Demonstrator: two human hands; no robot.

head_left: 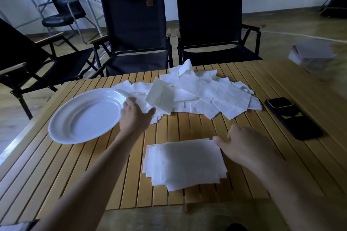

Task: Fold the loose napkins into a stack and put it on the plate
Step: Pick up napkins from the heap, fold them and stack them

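A: Where do the napkins lie?
B: The loose napkins [204, 93] sprawl across the far half of the slatted table [184, 124], and their left edge laps the right rim of the plate [62, 120]. The folded stack [185, 165] sits on the near half, flat on the slats and apart from the plate, which lies at the left.
A: And the left hand [134, 116]?
B: It reaches to the pile just beside the plate's rim. The thumb is splayed wide to the right. The fingers [129, 102] bend down onto a napkin with their tips hidden, so whether they have caught the paper cannot be told.
A: The right hand [247, 143]?
B: Its thumb tip touches the stack's far right corner. The fingers are curled under, out of sight, so a pinch cannot be confirmed.
A: Anything else?
B: A dark phone [293, 118] lies at the right, just beside the pile.
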